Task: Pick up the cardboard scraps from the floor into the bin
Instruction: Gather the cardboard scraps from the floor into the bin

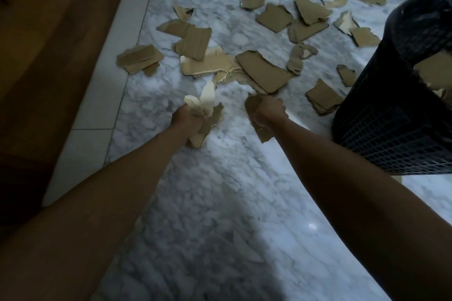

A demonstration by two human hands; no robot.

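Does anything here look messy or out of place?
Yes. Torn cardboard scraps lie scattered over the marble floor beside the dark bin. The left hand and right hand each grip a bunch, and some pieces are already in the bin.

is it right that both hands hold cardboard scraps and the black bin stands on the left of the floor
Not quite. The head view shows the bin on the right of the marble floor, not the left. The rest holds: the left hand and right hand each grip scraps.
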